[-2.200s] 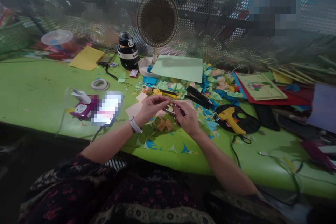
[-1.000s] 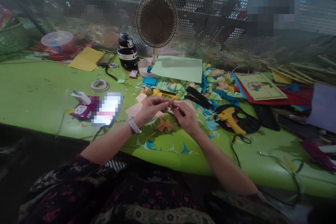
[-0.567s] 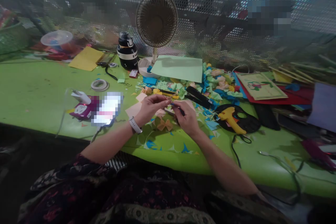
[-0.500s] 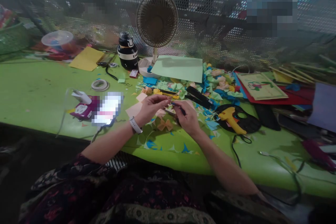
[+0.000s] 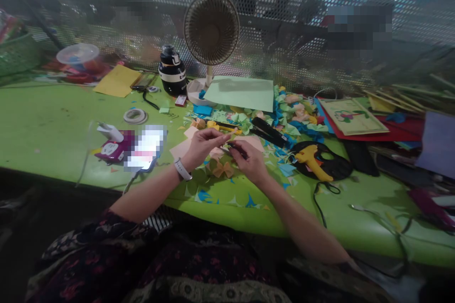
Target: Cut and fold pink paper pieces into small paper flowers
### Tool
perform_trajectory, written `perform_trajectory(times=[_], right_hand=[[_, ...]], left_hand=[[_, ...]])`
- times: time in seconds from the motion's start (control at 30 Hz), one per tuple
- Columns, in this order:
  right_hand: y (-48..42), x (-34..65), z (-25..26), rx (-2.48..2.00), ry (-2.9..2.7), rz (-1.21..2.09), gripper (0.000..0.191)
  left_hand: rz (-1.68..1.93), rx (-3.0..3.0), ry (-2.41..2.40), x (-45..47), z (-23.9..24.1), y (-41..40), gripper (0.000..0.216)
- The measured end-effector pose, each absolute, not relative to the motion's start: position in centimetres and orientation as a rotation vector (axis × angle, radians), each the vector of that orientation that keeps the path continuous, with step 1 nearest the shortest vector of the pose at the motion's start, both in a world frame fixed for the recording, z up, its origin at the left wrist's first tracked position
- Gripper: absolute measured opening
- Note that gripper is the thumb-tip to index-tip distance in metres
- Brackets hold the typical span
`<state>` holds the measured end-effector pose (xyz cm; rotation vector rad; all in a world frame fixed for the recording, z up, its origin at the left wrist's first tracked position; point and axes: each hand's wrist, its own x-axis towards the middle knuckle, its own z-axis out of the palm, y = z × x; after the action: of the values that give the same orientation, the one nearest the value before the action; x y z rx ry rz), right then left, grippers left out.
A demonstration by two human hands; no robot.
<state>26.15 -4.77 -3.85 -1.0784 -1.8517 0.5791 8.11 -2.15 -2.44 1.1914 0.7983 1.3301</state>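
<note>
My left hand (image 5: 202, 148), with a pale watch on its wrist, pinches a small piece of peach paper (image 5: 233, 131) between thumb and forefinger. Close on its right, my right hand (image 5: 250, 161) is closed round dark-handled scissors (image 5: 225, 150); fingers hide most of them, and a slim blade points left. Just below both hands lies an orange paper flower (image 5: 222, 169). Peach paper sheets (image 5: 180, 150) spread to the left of and behind the hands. Blue and green paper scraps (image 5: 251, 200) litter the table's front.
On the green table (image 5: 64, 128) a black stapler (image 5: 270, 131) lies behind my right hand. Further back stand a fan (image 5: 212, 28), a bottle (image 5: 172, 71) and a heap of paper flowers (image 5: 298, 109). A lit phone (image 5: 146, 147) is left; a yellow glue gun (image 5: 314, 161) is right.
My right hand has shifted slightly down and its fingertips have drawn a little away from the left fingertips. My left hand keeps its pinch in nearly the same place.
</note>
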Motion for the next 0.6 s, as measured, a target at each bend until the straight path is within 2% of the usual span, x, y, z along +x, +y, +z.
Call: perform_trajectory(times=[0.37, 0.6], right_hand=[[-4.8, 26.43, -3.16, -1.058, -1.841, 0.762, 0.031], [-4.98, 26.14, -3.77, -1.066, -1.813, 0.719, 0.03]], left_hand=[[1.25, 1.221, 0.749, 7.95, -2.92, -1.85, 0.036], [1.331, 1.216, 0.777, 8.01, -2.85, -2.04, 0.032]])
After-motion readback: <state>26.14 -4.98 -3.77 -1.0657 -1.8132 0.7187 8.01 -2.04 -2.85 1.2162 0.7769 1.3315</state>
